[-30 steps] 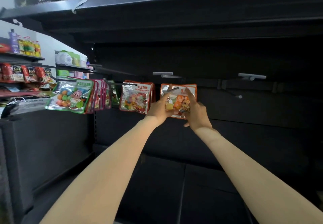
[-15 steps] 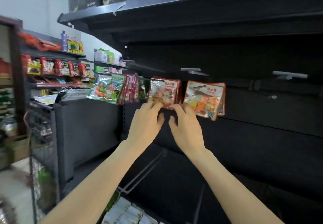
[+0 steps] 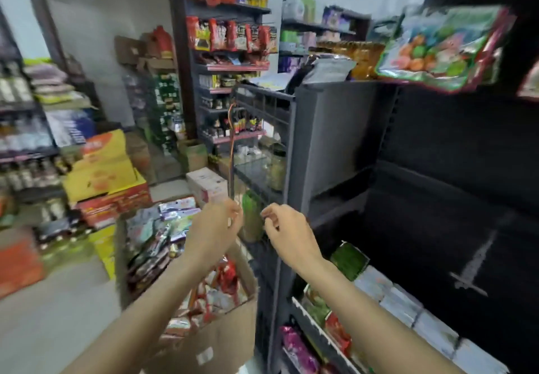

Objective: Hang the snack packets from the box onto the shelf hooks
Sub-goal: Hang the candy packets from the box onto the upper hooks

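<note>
Snack packets (image 3: 215,289) fill box (image 3: 221,341); hands (image 3: 215,227) empty.

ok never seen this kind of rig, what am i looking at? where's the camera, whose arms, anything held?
No robot here: a person wears one wide-angle camera on the head, looking forward and down, so the two bare arms are their own. The left hand and right hand hang in mid-air, fingers loosely curled, with nothing in either grip. Below them stands an open cardboard box full of snack packets. At the upper right, a green packet already hangs on the dark shelf unit. Store shelves fill the background. The picture is blurred, so small print is unreadable.
</note>
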The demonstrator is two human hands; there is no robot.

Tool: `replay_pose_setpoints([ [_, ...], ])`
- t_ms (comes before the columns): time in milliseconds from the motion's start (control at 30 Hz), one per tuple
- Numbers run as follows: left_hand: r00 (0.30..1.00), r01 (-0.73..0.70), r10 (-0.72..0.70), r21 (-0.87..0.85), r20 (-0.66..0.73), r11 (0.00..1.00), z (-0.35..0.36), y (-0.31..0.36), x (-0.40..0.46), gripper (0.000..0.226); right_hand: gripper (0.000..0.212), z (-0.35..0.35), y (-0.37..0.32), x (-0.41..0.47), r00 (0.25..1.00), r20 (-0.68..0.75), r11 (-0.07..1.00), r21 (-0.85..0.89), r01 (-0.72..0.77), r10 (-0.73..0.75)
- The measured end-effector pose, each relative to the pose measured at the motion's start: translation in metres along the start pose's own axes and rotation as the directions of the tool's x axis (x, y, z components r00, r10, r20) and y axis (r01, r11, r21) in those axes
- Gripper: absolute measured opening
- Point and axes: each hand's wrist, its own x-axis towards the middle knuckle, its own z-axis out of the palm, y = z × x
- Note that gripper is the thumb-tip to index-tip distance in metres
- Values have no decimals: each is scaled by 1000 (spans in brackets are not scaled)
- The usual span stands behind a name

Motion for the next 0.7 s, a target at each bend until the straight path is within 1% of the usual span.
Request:
replay_pose_setpoints([
  [100,983,128,-131,30,130,991,10,-82,-1,18,24,74,-9,24,982,175,997,28,-74,68],
  [167,958,168,-182,79,221,983,18,-124,-3,21,24,116,-11,37,958,269,992,42,-117,102],
  [233,920,184,-218,135,324,974,29,-155,-7,25,26,150,-10,46,921,367,989,20,-147,129],
  [333,831,207,-285,210,477,956,48,-187,-13,37,45,197,4,56,854,488,977,6,-212,182],
  [400,788,166,-287,260,545,951,57,-200,-15,51,56,223,16,61,838,515,977,9,-213,178],
  [467,787,93,-263,314,558,945,61,-208,-16,60,67,241,27,67,827,528,976,-15,-217,192],
  [533,786,60,-263,355,559,933,63,-212,-15,65,77,252,33,76,813,546,974,-24,-224,200],
  [600,772,66,-286,375,568,925,64,-213,-17,67,84,259,35,83,807,565,976,8,-215,173],
  [633,778,73,-288,374,558,924,66,-213,-17,66,87,264,35,86,809,565,978,19,-207,160],
  [667,796,98,-289,357,532,929,68,-213,-17,63,88,266,35,87,814,560,979,22,-203,156],
  [700,819,154,-296,310,491,938,70,-213,-17,61,88,268,33,87,820,550,979,21,-203,159],
])
